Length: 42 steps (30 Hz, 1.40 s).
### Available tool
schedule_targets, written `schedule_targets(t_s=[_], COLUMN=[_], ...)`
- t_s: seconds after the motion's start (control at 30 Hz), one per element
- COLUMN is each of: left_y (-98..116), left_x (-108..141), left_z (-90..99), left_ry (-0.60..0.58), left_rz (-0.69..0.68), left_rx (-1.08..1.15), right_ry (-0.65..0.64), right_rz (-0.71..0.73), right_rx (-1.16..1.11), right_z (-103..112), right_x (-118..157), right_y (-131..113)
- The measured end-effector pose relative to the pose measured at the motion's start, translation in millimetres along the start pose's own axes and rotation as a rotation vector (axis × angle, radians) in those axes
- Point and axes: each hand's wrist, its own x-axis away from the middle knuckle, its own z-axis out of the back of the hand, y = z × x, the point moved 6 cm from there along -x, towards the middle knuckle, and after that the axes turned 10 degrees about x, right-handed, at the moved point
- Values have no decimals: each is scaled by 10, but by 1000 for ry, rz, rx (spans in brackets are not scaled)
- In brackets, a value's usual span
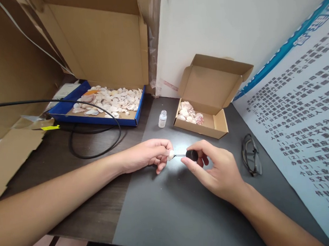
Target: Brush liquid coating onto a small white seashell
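Between the thumb and fingers of my left hand (155, 153) is a small pale seashell (171, 155) with ribs. My right hand (216, 168) pinches the black cap of a brush applicator (192, 155). Its thin stem points left, and the tip meets the shell or sits right at it; the exact contact is too small to tell. Beyond the hands a small clear bottle (162, 119) with a white label stands upright, its neck uncapped. Both hands are just above the dark grey mat (170, 211).
A blue-rimmed box (105, 122) full of shells lies at back left, lid raised. An open cardboard box (202, 130) with several shells stands at back right. Glasses (250, 155) lie on the right. A black cable (95, 156) loops on the left. A printed sheet (300, 111) borders the right.
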Motion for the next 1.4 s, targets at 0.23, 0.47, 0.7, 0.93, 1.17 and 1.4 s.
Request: schedule_targets(t_s=[0.23, 0.47, 0.7, 0.93, 1.17, 1.4], left_y=[-2, 1, 1, 1, 0, 5], left_x=[1, 3, 1, 4, 5, 4], left_z=[-1, -4, -1, -2, -7, -2], left_ry=[11, 11, 6, -6, -15, -7], left_rz=[2, 4, -1, -1, -2, -8], left_rx=[-5, -10, -4, 1, -6, -14], right_ry=[25, 52, -20, 61, 136, 48], right_rz=[27, -12, -19, 30, 21, 8], right_rx=[-44, -49, -12, -43, -66, -23], right_z=[8, 29, -46, 29, 72, 8], right_x=[-8, -4, 4, 5, 20, 13], right_y=[-14, 16, 15, 0, 2, 14])
